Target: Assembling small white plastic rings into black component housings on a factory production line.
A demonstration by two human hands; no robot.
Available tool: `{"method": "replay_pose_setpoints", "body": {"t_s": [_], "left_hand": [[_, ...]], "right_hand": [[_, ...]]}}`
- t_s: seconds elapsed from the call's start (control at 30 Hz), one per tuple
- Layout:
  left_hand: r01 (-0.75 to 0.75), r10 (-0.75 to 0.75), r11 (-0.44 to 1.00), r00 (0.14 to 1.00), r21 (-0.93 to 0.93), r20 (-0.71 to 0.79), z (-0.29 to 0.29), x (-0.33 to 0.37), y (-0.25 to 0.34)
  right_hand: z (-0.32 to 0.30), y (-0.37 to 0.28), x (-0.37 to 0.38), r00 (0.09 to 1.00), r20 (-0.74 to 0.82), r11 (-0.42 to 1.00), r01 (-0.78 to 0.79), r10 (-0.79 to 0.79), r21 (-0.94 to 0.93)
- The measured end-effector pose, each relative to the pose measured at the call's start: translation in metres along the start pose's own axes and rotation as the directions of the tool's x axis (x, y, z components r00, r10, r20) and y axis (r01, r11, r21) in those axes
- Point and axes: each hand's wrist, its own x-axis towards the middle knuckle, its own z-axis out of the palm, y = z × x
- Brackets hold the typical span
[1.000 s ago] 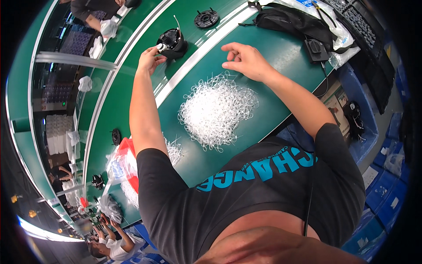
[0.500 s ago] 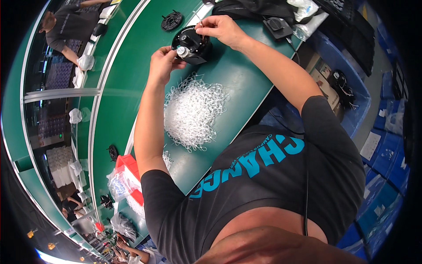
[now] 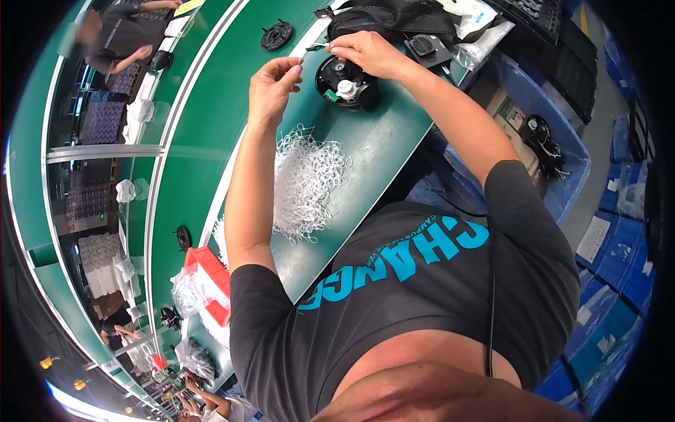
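Note:
A round black housing with a white cylindrical part and a bit of green board lies on the green bench at the far end. My right hand reaches over its far edge. Its thumb and fingers pinch a thin wire lead with a small dark end. To the left, my left hand is raised off the housing, thumb and forefinger pressed together. Whatever sits in that pinch is too small to make out. Nearer me is a heap of thin white looped ties.
A round black grille-like part lies beyond my hands. Black mesh cloth and a dark square device lie at the far right. Red bins stand left of my left elbow; a blue crate is on the right. A co-worker stands across the line.
My left hand has let go of the black housing and lifted to its far left side. The housing has shifted right and turned, now resting on the bench. My right hand has moved slightly right.

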Motion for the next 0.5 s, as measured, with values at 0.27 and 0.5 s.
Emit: {"method": "replay_pose_setpoints", "body": {"t_s": [0.27,0.5], "left_hand": [[-0.044,0.011,0.877,0.997,-0.478,-0.073,0.016,0.01,-0.008],[-0.025,0.043,0.933,0.998,-0.359,0.042,0.019,0.014,-0.017]], "right_hand": [[0.007,-0.005,0.002,0.998,0.054,0.999,0.03,-0.032,0.043],[0.011,0.0,0.004,0.993,0.017,0.993,0.12,-0.121,0.018]]}}
